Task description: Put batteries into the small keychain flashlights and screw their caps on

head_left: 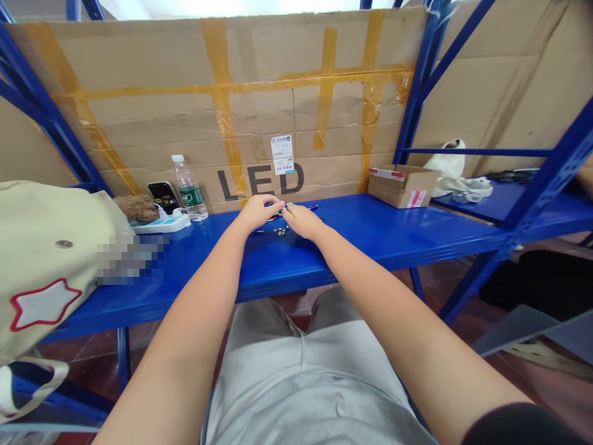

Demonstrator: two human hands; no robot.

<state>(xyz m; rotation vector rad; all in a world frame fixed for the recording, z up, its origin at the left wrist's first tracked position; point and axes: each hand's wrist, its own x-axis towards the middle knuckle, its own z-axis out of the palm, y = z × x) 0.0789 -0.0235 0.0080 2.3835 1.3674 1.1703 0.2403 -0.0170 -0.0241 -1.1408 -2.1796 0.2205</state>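
My left hand and my right hand meet over the blue shelf top, fingers closed and fingertips together. Between them is a small shiny piece, too small and too covered to name. Just in front of the hands lies a little cluster of small metallic parts. A short dark slim piece rests below my left hand. Behind my right hand, a thin purple stick like a pen pokes out. More slim pieces are partly hidden under the fingers.
Left are a cream bag, a white power strip, a phone, a brown fuzzy item and a water bottle. A small cardboard box stands right. Taped cardboard walls the back; blue posts frame it.
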